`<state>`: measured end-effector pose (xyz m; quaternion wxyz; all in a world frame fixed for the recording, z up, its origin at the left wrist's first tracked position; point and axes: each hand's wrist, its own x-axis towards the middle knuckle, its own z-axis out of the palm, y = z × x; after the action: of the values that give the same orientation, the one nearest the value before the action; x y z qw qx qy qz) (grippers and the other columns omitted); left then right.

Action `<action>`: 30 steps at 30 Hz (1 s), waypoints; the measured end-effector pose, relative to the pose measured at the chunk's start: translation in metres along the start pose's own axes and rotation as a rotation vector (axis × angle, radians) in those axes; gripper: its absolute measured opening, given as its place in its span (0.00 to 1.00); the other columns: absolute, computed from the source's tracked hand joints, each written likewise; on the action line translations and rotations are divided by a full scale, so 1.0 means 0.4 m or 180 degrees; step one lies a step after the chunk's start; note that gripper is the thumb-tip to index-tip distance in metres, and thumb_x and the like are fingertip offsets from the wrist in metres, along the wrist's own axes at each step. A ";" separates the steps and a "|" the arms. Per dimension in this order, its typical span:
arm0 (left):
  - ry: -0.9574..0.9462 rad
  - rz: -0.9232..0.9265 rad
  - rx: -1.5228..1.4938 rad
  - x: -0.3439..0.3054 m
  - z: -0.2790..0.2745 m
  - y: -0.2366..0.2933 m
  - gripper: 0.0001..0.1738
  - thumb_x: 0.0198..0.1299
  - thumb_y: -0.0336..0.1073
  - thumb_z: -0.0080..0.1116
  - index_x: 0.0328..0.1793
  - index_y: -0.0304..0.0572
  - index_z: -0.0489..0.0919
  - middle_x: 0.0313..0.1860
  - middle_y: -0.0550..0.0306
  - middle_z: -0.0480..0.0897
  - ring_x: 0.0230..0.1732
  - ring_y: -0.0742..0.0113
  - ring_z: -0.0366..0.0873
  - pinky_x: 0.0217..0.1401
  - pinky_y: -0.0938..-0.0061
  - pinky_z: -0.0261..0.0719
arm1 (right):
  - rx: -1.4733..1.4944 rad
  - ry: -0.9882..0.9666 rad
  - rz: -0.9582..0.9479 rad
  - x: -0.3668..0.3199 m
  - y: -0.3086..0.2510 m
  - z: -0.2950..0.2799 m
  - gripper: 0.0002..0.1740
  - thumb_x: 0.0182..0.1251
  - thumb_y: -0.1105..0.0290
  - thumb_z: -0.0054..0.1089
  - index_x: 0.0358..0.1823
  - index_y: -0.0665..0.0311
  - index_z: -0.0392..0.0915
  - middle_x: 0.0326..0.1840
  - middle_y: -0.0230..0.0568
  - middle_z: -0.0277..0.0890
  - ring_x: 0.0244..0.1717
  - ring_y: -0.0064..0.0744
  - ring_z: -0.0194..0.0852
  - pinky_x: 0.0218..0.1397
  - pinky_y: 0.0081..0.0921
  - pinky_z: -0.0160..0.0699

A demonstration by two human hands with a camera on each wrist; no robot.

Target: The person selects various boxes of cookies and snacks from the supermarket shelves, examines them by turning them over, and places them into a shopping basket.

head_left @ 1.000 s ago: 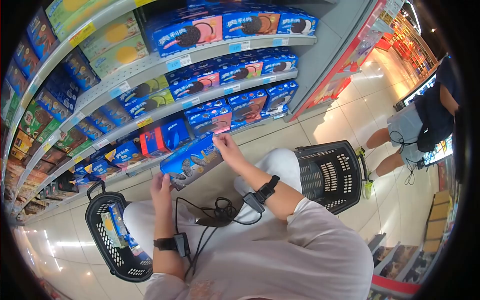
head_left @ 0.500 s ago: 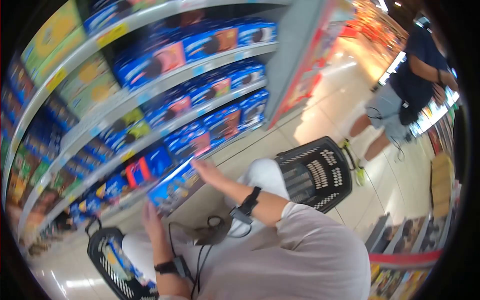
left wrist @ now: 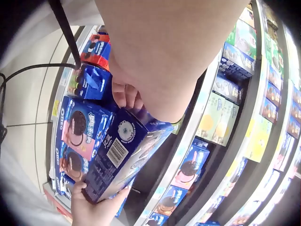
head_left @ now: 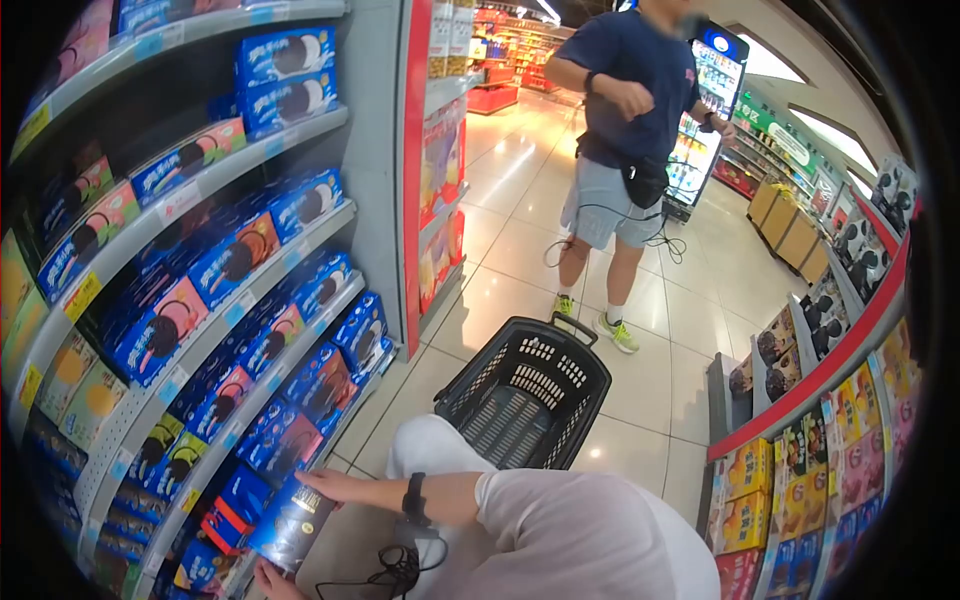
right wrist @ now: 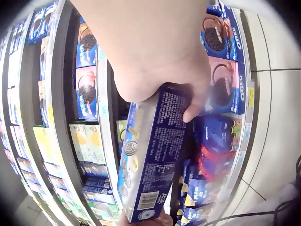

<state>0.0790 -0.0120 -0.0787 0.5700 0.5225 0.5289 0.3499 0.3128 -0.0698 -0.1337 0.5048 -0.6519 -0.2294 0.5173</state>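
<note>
Both hands hold a long blue cookie box (head_left: 292,522) low in front of the shelves, one hand at each end. My right hand (head_left: 338,487) grips the far end; in the right wrist view its thumb lies on the side printed with white text. At the near end, my left hand (head_left: 275,580) is partly cut off by the head view's lower edge. The left wrist view shows the left fingers (left wrist: 128,96) bent at the end of the box (left wrist: 123,155), beside a barcode panel. Blue Oreo boxes (left wrist: 77,134) stand on the shelf right behind it.
A black shopping basket (head_left: 525,400) stands on the floor beside my knee. Beyond it stands a person (head_left: 620,130) with trailing cables. Shelves of cookie boxes (head_left: 240,260) rise at left; another shelf of snack packs (head_left: 750,480) is at right. A loose black cable (head_left: 390,572) lies near my lap.
The head view has swung right, so the box and hands now appear at lower left and the left basket is out of view. Both hands keep hold of the box.
</note>
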 end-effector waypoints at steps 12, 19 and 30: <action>-0.0093 0.0170 0.0788 0.044 -0.015 -0.032 0.33 0.63 0.47 0.56 0.63 0.22 0.67 0.58 0.39 0.73 0.54 0.54 0.73 0.55 0.65 0.72 | 0.0130 0.0079 -0.0126 -0.006 0.001 -0.007 0.43 0.58 0.27 0.38 0.54 0.59 0.74 0.40 0.39 0.77 0.29 0.31 0.79 0.21 0.24 0.78; -0.0066 -0.0066 0.0027 0.024 -0.015 -0.010 0.33 0.61 0.44 0.60 0.64 0.24 0.67 0.59 0.41 0.73 0.54 0.56 0.73 0.54 0.67 0.75 | -0.0013 0.0419 -0.0677 0.063 0.042 0.016 0.42 0.59 0.29 0.41 0.50 0.64 0.74 0.29 0.38 0.72 0.22 0.29 0.75 0.17 0.23 0.74; -0.0283 0.0228 -0.0742 0.065 -0.058 -0.102 0.20 0.64 0.43 0.53 0.57 0.40 0.71 0.47 0.58 0.77 0.47 0.69 0.76 0.44 0.73 0.76 | -0.0129 0.0170 -0.0942 0.064 0.038 0.031 0.39 0.64 0.36 0.43 0.51 0.70 0.73 0.45 0.48 0.77 0.49 0.38 0.73 0.55 0.32 0.67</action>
<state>0.0555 0.0095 -0.1216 0.6369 0.4863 0.4398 0.4055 0.3073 -0.0495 -0.1582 0.5681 -0.6346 -0.3198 0.4151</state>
